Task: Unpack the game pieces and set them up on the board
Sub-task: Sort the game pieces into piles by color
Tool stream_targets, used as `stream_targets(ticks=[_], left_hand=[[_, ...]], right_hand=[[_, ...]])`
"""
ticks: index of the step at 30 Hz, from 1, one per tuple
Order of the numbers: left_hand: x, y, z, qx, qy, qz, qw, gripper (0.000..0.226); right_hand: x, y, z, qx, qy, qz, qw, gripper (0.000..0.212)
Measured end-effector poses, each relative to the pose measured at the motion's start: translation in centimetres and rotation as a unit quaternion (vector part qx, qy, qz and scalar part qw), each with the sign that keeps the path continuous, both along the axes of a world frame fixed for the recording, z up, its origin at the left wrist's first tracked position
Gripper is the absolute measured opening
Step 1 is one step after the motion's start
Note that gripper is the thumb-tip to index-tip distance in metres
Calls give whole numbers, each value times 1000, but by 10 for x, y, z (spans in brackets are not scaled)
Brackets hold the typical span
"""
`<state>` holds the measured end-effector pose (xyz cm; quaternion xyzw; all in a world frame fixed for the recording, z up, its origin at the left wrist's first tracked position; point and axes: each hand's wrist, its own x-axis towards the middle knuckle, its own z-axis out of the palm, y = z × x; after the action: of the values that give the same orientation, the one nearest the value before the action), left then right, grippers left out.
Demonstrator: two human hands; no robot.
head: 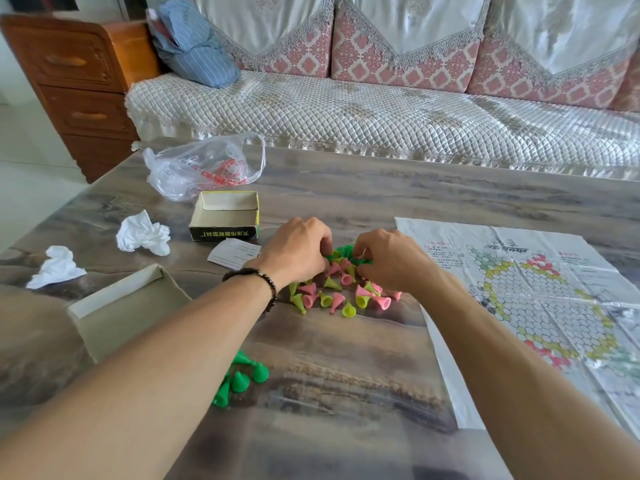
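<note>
While both hands are working in the pile of game pieces [341, 289] on the table [346, 375], I am watching my left hand [298, 249] and right hand [391, 259] curling their fingers down into the far edge of the heap; they are hiding what, if anything, they are pinching, so I cannot tell. Pink and yellow-green cones are lying scattered just left of the paper board [540, 289], which is carrying no pieces yet, and a few dark green pieces [242, 379] are sitting apart, nearer me. I am judging these little plastic cones to be light, hard and prone to rolling, best pinched at the narrow neck. An empty box [227, 216] is standing beyond the left hand
</note>
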<state>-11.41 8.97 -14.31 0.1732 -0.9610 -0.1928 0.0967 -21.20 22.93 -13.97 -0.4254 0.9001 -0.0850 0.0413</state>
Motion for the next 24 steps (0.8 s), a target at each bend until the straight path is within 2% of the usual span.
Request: stream_targets(ticks=[7, 13, 19, 24], left_hand=[[3, -2, 2, 1, 8, -29, 1000, 16], [3, -3, 1, 8, -5, -45, 999, 24], [5, -1, 4, 12, 32, -52, 998, 33], [11, 1, 12, 31, 77, -31, 996, 29]], right_hand=[[0, -8, 5, 12, -1, -10, 1000, 22], [-5, -5, 8, -6, -59, -22, 998, 20], [-8, -5, 4, 9, -35, -12, 999, 19], [-9, -2, 1, -11, -27, -21, 999, 20]])
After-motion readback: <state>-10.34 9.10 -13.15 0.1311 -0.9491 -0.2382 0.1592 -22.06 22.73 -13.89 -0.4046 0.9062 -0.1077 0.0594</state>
